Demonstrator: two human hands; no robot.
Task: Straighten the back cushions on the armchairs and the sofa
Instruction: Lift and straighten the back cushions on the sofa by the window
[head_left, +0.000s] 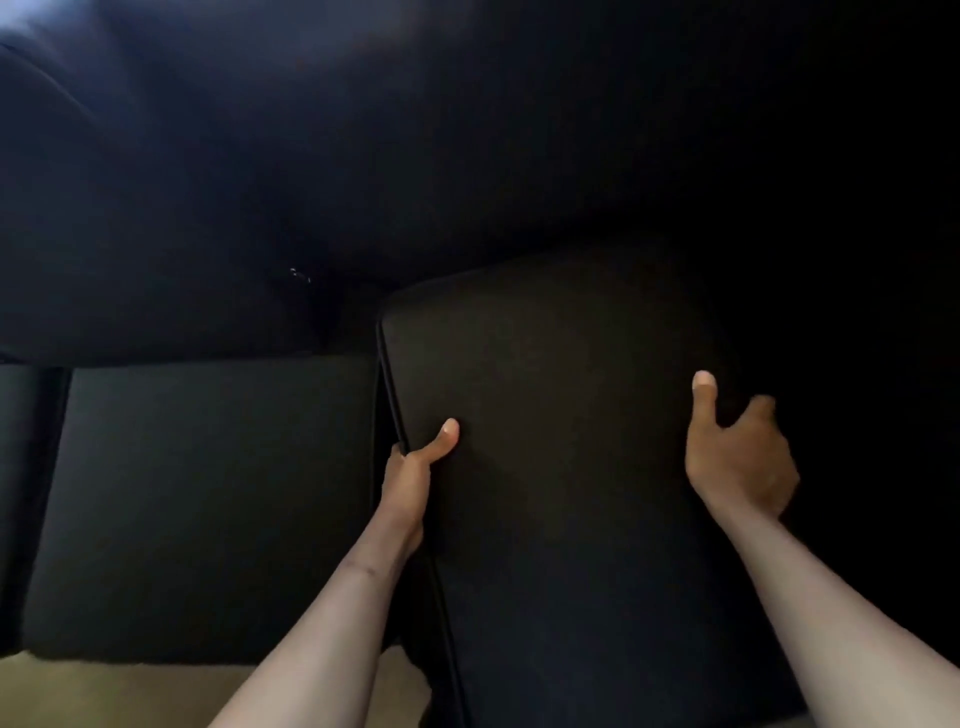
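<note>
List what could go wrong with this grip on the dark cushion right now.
1. The left hand pinches only the edge of the cushion, thumb on its face, so it may slip under load.
2. The right hand looks open and blurred against the cushion's right side, not clearly gripping; lifting now might twist the cushion.
3. The scene is very dark, so the cushion's right edge is hard to see and might snag unseen.

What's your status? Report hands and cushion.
Left hand gripping dark cushion by its left edge. Right hand at its right side, grip unclear. Nothing blocking.
</note>
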